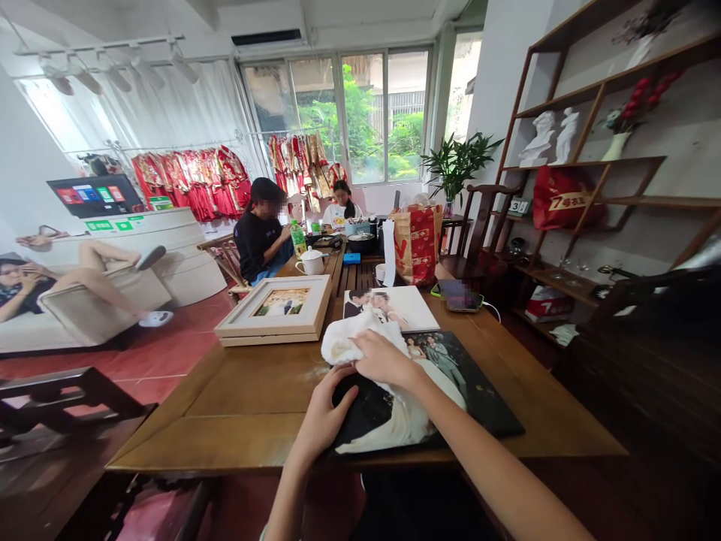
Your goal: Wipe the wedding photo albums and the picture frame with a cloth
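Note:
My right hand (383, 359) is closed on a bunched white cloth (363, 330), pressed over the upper left part of a dark photo panel (490, 402). The panel lies flat on the wooden table and shows a couple and a long white gown. At the panel's left edge rests my left hand (327, 406), fingers stretched and thumb apart, its fingertips close to the cloth. Behind the cloth lies a lighter wedding photo panel (420, 309), partly covered by it.
Left on the wooden table (242, 398) are stacked light frames (324, 308). Farther back stand a white lidded mug (311, 261), a green bottle (297, 240), a red paper bag (415, 244) and phones (460, 295). Two people sit beyond; another lies on a sofa (90, 300).

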### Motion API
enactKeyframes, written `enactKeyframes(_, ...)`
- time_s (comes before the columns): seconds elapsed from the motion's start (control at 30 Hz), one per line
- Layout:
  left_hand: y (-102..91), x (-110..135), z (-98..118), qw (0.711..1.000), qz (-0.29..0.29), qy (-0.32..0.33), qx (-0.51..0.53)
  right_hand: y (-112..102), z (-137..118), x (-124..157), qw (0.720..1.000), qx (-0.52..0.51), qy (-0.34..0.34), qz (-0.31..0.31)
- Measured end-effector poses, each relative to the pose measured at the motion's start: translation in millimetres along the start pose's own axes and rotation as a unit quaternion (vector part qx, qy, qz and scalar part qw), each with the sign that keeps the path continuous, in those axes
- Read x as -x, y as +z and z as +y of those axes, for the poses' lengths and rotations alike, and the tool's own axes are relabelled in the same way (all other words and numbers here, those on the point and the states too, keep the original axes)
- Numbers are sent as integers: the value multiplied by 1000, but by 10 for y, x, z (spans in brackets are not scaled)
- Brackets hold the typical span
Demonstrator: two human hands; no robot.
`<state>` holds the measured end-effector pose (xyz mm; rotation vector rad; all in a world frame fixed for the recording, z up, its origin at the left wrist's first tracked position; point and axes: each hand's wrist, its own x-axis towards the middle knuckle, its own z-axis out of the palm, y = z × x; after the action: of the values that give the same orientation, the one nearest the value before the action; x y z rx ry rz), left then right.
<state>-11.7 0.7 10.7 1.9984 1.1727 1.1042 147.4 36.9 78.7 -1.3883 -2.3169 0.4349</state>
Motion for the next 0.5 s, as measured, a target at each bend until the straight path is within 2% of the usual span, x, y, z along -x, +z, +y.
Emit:
enactKeyframes(0.07, 3, 1, -6, 1000, 6, -7, -3, 23, 12, 32, 1000, -8, -12, 0)
enactKeyframes(0.17, 5, -2, 3, 1000, 4, -1, 6, -6, 175, 242, 1000, -11, 1, 9)
enactKeyframes(0.37, -10, -3, 15, 1000, 13, 6, 25, -238, 759, 924, 994, 31, 98, 44)
enactKeyframes(0.5, -34, 22, 39, 999, 10, -11, 32, -387, 1025, 1116, 980, 79, 165, 73)
